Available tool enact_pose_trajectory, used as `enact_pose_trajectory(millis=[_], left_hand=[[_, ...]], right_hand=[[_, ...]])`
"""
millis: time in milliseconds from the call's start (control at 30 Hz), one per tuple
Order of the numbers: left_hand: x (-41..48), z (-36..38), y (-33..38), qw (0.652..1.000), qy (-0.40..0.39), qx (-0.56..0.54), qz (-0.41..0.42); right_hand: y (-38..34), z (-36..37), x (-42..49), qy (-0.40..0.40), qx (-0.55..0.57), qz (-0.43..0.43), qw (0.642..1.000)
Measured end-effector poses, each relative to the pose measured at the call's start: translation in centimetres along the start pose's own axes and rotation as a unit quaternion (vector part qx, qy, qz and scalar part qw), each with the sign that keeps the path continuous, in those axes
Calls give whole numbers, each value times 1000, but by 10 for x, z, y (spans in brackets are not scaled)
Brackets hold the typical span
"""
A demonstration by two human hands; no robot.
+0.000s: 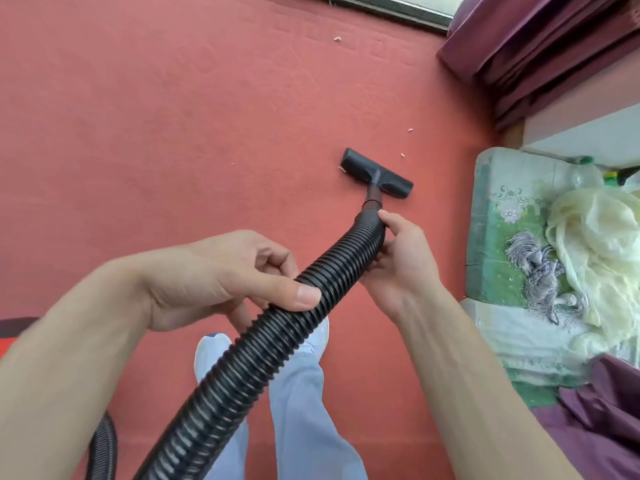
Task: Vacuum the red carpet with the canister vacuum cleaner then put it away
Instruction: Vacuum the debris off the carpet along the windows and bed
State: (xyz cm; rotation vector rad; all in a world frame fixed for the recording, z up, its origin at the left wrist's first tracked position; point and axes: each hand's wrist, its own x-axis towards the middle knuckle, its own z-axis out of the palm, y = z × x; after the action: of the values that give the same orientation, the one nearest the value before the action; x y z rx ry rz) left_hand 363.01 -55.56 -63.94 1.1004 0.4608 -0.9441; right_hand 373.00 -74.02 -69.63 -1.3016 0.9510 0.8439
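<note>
A black ribbed vacuum hose (pixel 263 344) runs from the lower left up to a black floor nozzle (pixel 375 173), which lies flat on the red carpet (pixel 173 133). My left hand (pixel 221 278) grips the hose at its middle, thumb across the top. My right hand (pixel 398 258) holds the hose just behind the nozzle's neck. Small white crumbs (pixel 402 155) lie on the carpet beside the nozzle, and another crumb (pixel 337 39) lies farther off. An orange and black part, perhaps the canister (pixel 14 330), peeks in at the left edge.
A mattress with a green flowered cover (pixel 502 237) borders the carpet on the right, with pale cloth (pixel 595 258) and bottles on it. Dark purple curtains (pixel 536 53) hang at the upper right. A window sill (pixel 398 8) runs along the top. My shoes stand below the hose.
</note>
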Motion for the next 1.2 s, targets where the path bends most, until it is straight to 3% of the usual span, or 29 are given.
enact_pose_trajectory(millis=[167,300,467,667,767,1000,1200], left_hand=[[-16,-11,12,998,-38,-26,36],[-8,-4,10,998,52,-15,18],[20,17,-23,981,191,-43,-16],[25,24,-58,964,245,-102,-16],[10,16,-54,975,189,-117,-13],[-52,-27,-49,986,-43,-147,58],[-82,-41,-56,986,-95,-122,64]], right_hand=[[-4,-3,-23,-31,52,0,998],[-5,11,2,-7,56,-15,998],[2,15,58,29,-34,-21,999],[22,17,77,36,-103,-23,994],[30,22,62,44,-103,-38,993],[38,39,-28,-1,-107,-27,994],[58,35,-68,-23,-101,22,994]])
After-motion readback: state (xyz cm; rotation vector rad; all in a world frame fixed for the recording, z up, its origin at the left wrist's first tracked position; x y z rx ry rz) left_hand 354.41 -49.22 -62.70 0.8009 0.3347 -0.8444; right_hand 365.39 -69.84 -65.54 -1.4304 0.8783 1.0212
